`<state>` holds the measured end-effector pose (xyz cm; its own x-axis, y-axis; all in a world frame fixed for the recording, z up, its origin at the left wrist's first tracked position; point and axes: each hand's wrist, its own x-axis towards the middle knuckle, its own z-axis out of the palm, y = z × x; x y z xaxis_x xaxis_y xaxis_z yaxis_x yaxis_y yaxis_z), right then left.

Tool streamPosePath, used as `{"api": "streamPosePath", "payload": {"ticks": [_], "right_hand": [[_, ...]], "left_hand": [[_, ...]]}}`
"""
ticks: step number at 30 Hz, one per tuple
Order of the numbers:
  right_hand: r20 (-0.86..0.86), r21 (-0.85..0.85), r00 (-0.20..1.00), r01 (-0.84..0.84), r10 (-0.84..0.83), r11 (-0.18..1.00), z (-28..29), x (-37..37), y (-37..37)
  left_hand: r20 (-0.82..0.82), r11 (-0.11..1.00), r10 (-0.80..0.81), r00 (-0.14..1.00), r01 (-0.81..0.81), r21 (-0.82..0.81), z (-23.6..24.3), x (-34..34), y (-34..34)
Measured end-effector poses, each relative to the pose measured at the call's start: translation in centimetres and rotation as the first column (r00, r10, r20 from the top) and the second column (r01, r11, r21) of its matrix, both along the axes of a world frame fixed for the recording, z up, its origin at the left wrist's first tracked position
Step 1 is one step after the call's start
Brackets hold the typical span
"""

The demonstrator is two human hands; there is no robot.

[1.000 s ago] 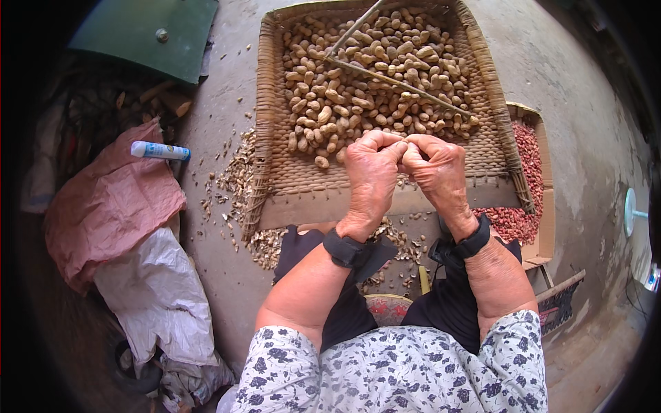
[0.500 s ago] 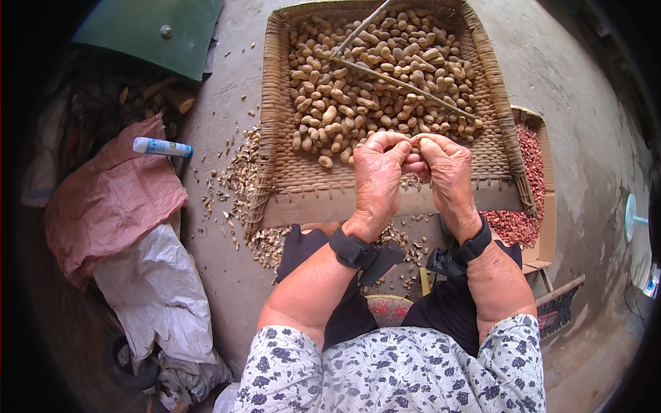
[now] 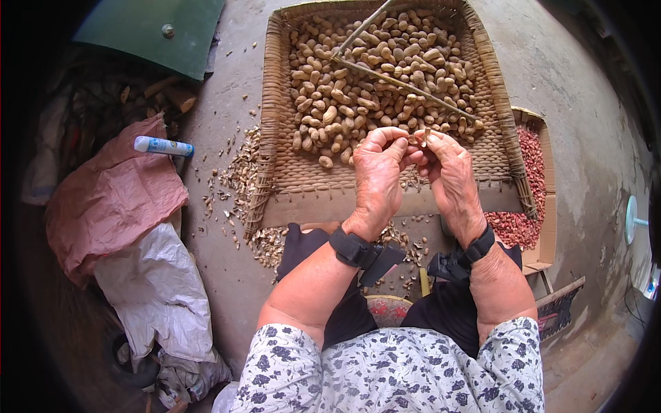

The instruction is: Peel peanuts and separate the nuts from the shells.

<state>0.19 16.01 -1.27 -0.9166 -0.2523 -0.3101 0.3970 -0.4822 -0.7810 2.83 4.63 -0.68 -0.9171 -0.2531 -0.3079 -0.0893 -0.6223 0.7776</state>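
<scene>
My left hand [image 3: 380, 168] and my right hand [image 3: 451, 168] meet over the near part of a woven basket tray [image 3: 310, 180]. A cracked peanut shell [image 3: 425, 138] stands up between the thumb and finger of my right hand. My left thumb and forefinger pinch another piece of peanut right beside it; most of that piece is hidden by the fingertips. Unshelled peanuts [image 3: 385, 76] lie heaped in the tray just beyond my hands. Both wrists wear black straps.
Two thin sticks [image 3: 406, 86] lie across the peanuts. A cardboard box [image 3: 547, 227] of red peanut kernels [image 3: 513, 230] stands right of the tray. Empty shells [image 3: 237, 175] litter the floor at left, near a blue-and-white bottle [image 3: 164, 146] on a pink sack [image 3: 117, 186].
The peanut between my fingertips has come apart, and an opened shell now shows in my right hand. My right fingers have spread slightly away from the left.
</scene>
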Motion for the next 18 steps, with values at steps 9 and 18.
{"api": "streamPosePath", "payload": {"ticks": [9,18], "right_hand": [[-0.384,0.469,0.912,0.058,0.145,0.881,1.5,-0.5,-0.2],[-0.435,0.566,0.884,0.119,0.173,0.816,0.8,-0.6,-0.5]], "left_hand": [[0.056,0.974,0.019,0.998,-0.031,0.226,0.2,-0.4,-0.7],[0.067,0.961,0.015,0.998,-0.033,0.274,-0.3,-0.4,-0.6]]}}
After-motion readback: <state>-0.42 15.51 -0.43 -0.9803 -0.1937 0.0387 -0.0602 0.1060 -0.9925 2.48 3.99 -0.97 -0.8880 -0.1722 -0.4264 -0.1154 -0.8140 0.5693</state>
